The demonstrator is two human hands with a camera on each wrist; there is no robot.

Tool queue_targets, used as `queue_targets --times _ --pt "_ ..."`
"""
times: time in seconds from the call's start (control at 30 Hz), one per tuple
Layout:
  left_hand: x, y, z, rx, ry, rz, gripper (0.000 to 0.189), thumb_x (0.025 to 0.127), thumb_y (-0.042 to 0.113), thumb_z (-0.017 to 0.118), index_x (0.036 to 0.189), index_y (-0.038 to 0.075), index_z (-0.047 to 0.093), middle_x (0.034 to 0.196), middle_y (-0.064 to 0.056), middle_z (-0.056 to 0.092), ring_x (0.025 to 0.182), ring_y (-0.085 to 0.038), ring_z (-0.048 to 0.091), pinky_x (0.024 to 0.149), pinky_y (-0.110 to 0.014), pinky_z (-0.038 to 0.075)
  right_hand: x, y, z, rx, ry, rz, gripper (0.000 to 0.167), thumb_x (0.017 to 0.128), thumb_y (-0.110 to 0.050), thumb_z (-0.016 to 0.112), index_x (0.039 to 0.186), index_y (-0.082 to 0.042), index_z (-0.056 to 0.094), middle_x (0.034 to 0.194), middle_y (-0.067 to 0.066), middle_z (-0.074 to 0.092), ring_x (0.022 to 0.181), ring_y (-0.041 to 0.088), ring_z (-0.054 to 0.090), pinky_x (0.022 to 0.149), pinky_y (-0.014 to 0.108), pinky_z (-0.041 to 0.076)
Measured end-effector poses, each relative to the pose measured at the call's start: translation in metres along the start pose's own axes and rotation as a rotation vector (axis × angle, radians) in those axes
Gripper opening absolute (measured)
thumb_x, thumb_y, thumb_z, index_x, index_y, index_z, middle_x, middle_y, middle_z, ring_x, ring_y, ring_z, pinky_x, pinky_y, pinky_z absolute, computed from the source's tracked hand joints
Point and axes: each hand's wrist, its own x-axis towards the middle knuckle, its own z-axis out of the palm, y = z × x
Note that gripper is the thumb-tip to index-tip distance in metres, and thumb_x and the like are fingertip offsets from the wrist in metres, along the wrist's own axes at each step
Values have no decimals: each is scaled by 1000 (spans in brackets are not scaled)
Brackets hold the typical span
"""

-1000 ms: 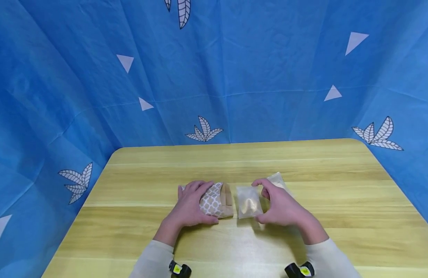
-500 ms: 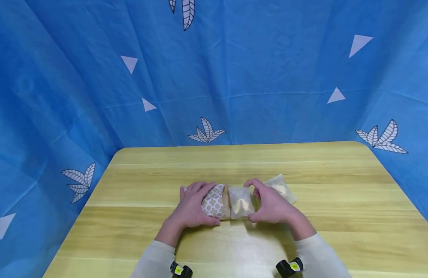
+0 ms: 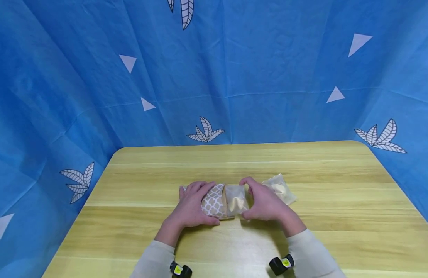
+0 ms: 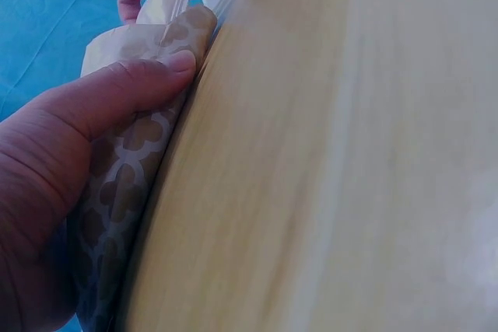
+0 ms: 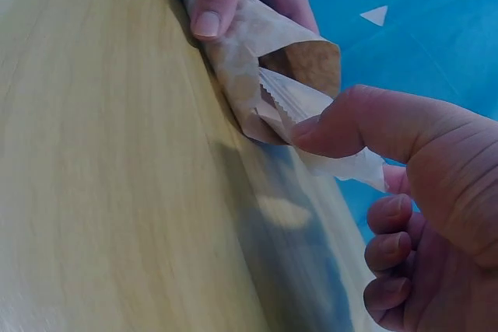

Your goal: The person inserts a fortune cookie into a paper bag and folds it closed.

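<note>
A brown paper bag [image 3: 214,200] with a white lattice pattern lies on its side on the table. My left hand [image 3: 193,206] grips it, thumb along the near edge, as the left wrist view also shows. Its mouth gapes to the right, plain brown inside in the right wrist view. Between the thumb and fingers of my right hand [image 3: 267,202], a small translucent packet [image 3: 236,200] with pale yellowish contents is pinched by its sides. The packet's serrated leading edge [image 5: 276,99] sits within the bag's mouth. What the bag holds deeper in is hidden.
A second translucent packet [image 3: 283,190] lies flat on the table just behind my right hand. The light wooden table [image 3: 339,200] extends to both sides. A blue curtain [image 3: 269,69] with leaf and triangle prints hangs beyond its far edge.
My right hand has moved left with the packet, from apart from the bag to its mouth, with the leading edge now inside. My left hand keeps its grip on the bag.
</note>
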Motion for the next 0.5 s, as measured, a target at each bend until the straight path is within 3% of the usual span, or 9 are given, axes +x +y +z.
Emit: queue_targets --times 0.5 --pt "0 -1 1 -5 4 10 114 55 65 88 153 28 41 146 -2 44 139 -26 31 110 -71 2 9 -1 16 17 -12 5 90 57 -16 92 135 -14 48 85 3 57 74 19 53 66 37 48"
